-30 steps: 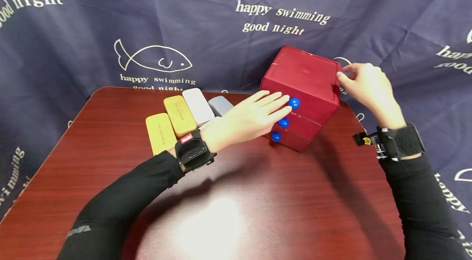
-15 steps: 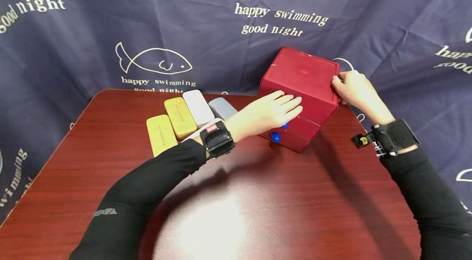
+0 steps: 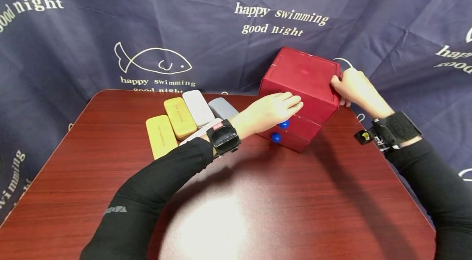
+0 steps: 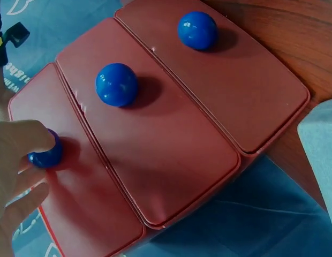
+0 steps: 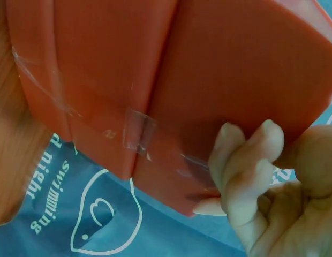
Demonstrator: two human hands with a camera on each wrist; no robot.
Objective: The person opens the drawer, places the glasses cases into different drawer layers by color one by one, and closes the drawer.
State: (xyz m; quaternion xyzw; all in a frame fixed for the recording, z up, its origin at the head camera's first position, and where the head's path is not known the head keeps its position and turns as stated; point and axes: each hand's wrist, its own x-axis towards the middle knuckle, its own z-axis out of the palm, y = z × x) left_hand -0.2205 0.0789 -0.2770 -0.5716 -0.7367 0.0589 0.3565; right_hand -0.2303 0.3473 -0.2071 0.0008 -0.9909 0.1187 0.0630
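Observation:
A red box with three stacked drawers (image 3: pixel 304 69) stands at the back right of the table, a round blue knob on each drawer front. At the top drawer, my left hand (image 3: pixel 271 110) pinches its blue knob (image 4: pixel 51 154) between thumb and fingers; in the head view the hand hides that knob. The middle knob (image 4: pixel 117 84) and the bottom knob (image 4: pixel 198 30) are untouched. My right hand (image 3: pixel 355 87) grips the box's right upper edge, thumb at the top and curled fingers (image 5: pixel 268 139) against the side wall. All the drawers look closed.
Left of the box lie rounded oblong cases: two yellow (image 3: pixel 162 137), a white one (image 3: pixel 198 108) and a grey-blue one (image 3: pixel 223 108). Another white case (image 3: pixel 197 133) is partly hidden by my left arm. A dark blue printed curtain (image 3: pixel 214 46) hangs behind the reddish-brown table (image 3: pixel 302 210).
My left hand has moved right onto the top knob, and its fingers have closed round it. My right hand has come down and in against the box's edge. The box has stayed put.

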